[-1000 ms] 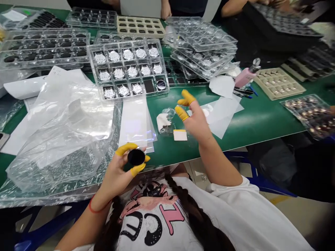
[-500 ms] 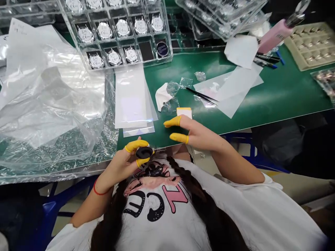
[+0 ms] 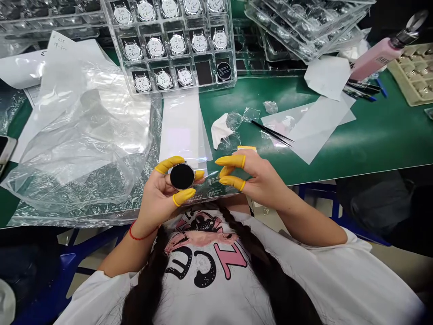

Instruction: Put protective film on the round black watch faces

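My left hand (image 3: 165,189) holds a round black-faced watch head (image 3: 182,176) by its rim, the dark face turned up to the camera. Yellow finger cots cover fingertips on both hands. To the right, my right hand (image 3: 253,174) has thumb and fingers apart with nothing between them. A clear film with small print (image 3: 216,184) lies between the hands at the table's edge. Beyond them stands a clear tray (image 3: 149,92) of silver watch heads, one compartment holding a dark disc (image 3: 223,71).
Black tweezers (image 3: 272,133), a crumpled white cloth (image 3: 220,130) and translucent sheets (image 3: 306,135) lie on the green table (image 3: 365,140). Plastic bags (image 3: 101,153) cover the left side. A pink bottle (image 3: 374,58) and stacked clear trays (image 3: 304,22) stand at the back right.
My left hand has raised the watch head away from my body and turned its face more toward the camera. The view has shifted, and the printed film shows more.
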`<state>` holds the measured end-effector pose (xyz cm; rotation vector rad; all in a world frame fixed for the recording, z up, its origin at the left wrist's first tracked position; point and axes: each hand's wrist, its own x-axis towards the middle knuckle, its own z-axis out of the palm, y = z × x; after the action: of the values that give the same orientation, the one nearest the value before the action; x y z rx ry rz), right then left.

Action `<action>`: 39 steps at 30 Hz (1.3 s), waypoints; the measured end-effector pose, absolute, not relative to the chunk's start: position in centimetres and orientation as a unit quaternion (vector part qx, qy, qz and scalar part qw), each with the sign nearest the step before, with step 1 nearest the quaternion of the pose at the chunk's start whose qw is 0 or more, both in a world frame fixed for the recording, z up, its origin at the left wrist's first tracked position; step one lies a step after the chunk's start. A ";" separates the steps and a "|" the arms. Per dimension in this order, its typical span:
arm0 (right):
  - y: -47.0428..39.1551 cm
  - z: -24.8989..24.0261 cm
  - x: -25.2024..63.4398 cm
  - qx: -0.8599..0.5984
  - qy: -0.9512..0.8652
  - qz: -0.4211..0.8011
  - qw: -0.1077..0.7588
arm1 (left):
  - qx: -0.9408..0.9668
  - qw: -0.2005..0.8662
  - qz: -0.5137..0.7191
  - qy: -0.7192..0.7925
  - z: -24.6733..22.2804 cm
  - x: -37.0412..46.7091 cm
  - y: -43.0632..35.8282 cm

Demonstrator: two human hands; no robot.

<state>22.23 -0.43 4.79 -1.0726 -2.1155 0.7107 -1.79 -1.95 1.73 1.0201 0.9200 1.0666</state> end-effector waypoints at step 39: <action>1.9 6.0 17.1 -0.492 -0.418 0.674 0.359 | 0.603 0.583 0.392 0.380 1.9 -1.2 0.1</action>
<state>17.11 1.92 5.99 -1.2686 -1.0786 1.7389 -1.16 0.14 1.89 1.4071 0.8867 0.9142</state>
